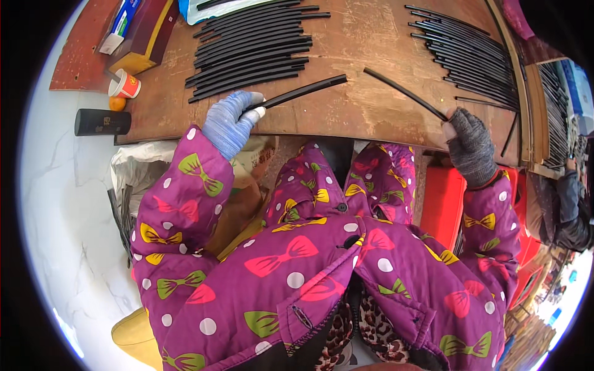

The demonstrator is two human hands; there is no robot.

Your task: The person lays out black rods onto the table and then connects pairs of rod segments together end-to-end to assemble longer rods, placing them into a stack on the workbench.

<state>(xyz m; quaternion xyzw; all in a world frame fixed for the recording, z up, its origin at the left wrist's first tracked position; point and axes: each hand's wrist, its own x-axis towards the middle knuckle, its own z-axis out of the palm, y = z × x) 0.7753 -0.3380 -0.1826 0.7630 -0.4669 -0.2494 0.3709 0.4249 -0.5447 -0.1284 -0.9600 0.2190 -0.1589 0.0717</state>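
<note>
My left hand (229, 123), in a light blue glove with pale fingertips, is closed on the near end of a thick black tube (306, 90). The tube slants up to the right above the wooden table (346, 117). In a dark grey glove, my right hand (470, 145) pinches the lower end of a thinner black rod (402, 91), whose other end points up and to the left. The two free ends are close but apart. Beyond my left hand lies a row of thick black tubes (250, 59). Past my right hand are several thin black rods (464, 52), laid side by side.
At the left edge stand a dark cylinder (102, 122), an orange fruit (117, 103), a red and white paper cup (128, 85) and a long box (145, 40). A wooden ledge (531, 117) bounds the right. Below the table are a white sack (139, 161) and something red (442, 198).
</note>
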